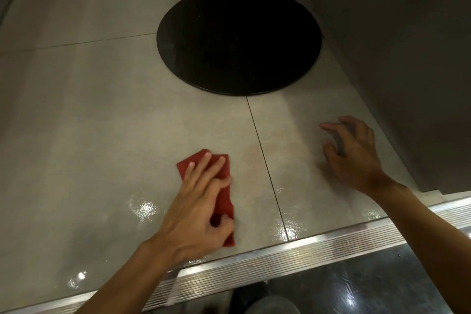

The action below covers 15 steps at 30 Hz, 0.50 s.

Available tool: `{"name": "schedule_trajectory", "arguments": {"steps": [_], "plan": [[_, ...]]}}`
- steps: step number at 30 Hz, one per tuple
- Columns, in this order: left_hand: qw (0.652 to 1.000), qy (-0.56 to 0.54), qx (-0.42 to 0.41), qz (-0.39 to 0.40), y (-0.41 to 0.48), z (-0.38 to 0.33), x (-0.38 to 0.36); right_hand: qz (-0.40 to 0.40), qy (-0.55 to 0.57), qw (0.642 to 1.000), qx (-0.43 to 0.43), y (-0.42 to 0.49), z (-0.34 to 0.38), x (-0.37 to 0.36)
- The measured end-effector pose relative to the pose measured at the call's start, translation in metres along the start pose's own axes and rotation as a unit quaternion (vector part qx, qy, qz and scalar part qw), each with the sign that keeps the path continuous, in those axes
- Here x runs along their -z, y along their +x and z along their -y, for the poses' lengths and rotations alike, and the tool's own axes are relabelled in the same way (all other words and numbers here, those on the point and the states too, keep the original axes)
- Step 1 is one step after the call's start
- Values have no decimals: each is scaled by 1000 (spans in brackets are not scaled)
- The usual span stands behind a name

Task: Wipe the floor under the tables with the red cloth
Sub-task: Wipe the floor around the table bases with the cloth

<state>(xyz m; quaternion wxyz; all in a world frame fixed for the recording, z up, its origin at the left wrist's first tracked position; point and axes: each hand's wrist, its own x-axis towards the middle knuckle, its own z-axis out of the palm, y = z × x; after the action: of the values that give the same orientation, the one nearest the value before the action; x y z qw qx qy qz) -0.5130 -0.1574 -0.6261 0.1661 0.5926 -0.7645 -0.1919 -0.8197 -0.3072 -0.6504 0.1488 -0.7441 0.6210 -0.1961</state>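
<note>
The red cloth point(226, 201) lies on the pale tiled floor point(89, 115) under the left hand point(201, 211), whose fingers point(201, 168) stretch along it while the thumb pinches its edge. The right hand point(356, 158) is well apart, fingers spread, loosely bent, holding nothing. Beyond stands a black table base point(239, 41)

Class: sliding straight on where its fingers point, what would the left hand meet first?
The left hand would likely meet the black table base; only bare floor lies between.
</note>
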Motion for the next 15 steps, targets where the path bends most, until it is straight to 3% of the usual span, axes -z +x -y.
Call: {"name": "schedule_trajectory", "arguments": {"steps": [6,12,15], "plan": [[999,23,-31,6,-25,8,-6,1,10,1000,1,-1,0,1],[991,38,109,-63,-7,26,2,0,8,1000,-4,0,1,0],[990,87,101,-52,8,21,-5,22,-35,999,10,1,2,-1]]}}
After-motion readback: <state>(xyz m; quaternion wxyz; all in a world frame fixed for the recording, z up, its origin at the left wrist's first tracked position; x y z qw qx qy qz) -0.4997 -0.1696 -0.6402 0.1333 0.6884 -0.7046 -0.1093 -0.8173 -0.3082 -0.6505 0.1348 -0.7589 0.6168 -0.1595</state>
